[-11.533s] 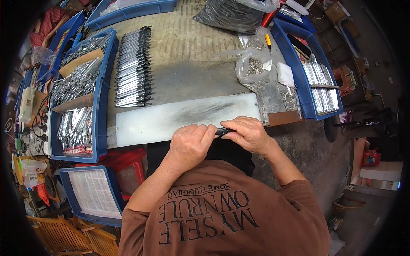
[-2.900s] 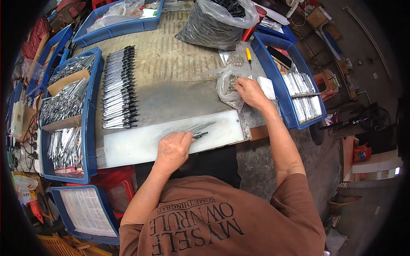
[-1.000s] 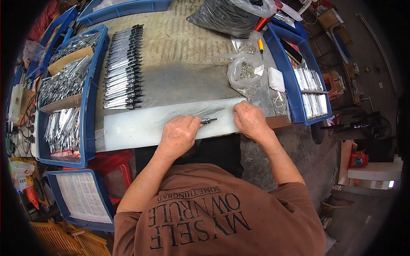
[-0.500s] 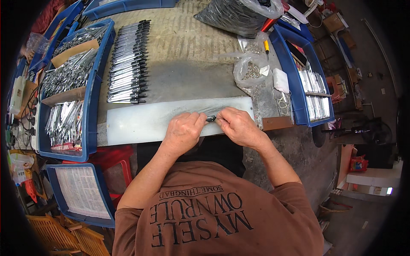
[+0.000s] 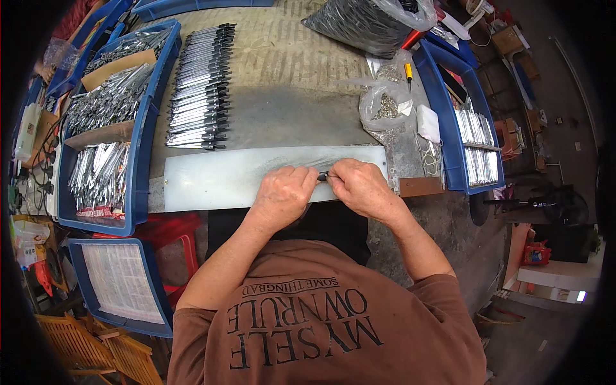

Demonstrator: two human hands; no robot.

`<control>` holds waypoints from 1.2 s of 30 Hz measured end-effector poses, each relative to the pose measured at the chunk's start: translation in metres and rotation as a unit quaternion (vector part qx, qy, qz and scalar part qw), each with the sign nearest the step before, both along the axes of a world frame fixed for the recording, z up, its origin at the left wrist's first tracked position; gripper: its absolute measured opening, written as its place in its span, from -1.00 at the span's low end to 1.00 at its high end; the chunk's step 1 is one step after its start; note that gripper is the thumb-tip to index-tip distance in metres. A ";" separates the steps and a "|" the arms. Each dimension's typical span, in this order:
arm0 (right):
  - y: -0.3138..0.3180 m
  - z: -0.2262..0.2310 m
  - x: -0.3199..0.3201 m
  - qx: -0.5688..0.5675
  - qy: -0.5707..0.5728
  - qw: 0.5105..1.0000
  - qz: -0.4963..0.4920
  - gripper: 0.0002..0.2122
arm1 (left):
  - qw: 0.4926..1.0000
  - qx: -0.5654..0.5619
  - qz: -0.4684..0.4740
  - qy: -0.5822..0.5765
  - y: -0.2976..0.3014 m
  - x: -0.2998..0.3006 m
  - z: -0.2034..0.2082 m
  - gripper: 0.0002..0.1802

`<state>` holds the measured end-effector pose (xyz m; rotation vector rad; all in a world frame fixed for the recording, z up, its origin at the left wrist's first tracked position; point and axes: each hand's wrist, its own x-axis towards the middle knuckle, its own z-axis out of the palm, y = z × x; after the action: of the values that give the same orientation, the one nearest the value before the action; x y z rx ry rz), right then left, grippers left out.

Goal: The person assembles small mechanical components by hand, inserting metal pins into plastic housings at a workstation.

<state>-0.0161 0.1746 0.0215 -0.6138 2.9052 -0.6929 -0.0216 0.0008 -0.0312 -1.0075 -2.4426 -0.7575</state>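
Just above a white board [image 5: 212, 179], both my hands are closed around a small black cylindrical part [image 5: 323, 176]. My left hand [image 5: 285, 192] pinches its left end and my right hand [image 5: 360, 187] grips its right end. Only a short stretch shows between the fingertips; the rest is covered by my hands. Beyond the board, at the left, lies a neat stack of slim silver rods with black ends [image 5: 200, 90].
Blue bins [image 5: 142, 151] packed with silver rods stand at the left, and another blue bin [image 5: 457, 168] at the right. Nearby are a bag of small metal parts [image 5: 387, 106], a yellow-handled screwdriver [image 5: 409, 72] and a large bag of black parts [image 5: 359, 29].
My fingertips have drawn closer together, so less of the black part shows between them. The whole view has shifted slightly.
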 end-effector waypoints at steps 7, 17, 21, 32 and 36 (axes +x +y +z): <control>0.002 -0.003 0.006 -0.050 0.003 0.998 -0.049 -0.90 | 1.000 0.009 0.001 -0.016 0.000 0.003 0.001 -0.83; 0.005 -0.009 0.000 -0.063 0.052 0.997 0.003 -0.90 | 0.999 0.032 0.003 -0.019 -0.001 -0.004 0.002 -0.84; 0.006 -0.011 -0.001 -0.064 0.057 0.996 0.005 -0.89 | 0.999 0.034 0.000 -0.026 0.000 -0.004 0.002 -0.84; 0.013 -0.013 0.002 -0.117 -0.016 0.991 -0.061 -0.77 | 0.999 0.035 0.009 -0.036 0.000 0.002 0.002 -0.87; 0.013 -0.014 0.002 -0.156 -0.040 0.983 -0.083 -0.78 | 0.998 0.040 0.010 -0.050 0.001 0.000 0.002 -0.87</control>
<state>-0.0136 0.1879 0.0076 -0.3582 2.8167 -1.1801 -0.0217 0.0018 -0.0292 -0.9359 -2.4808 -0.9116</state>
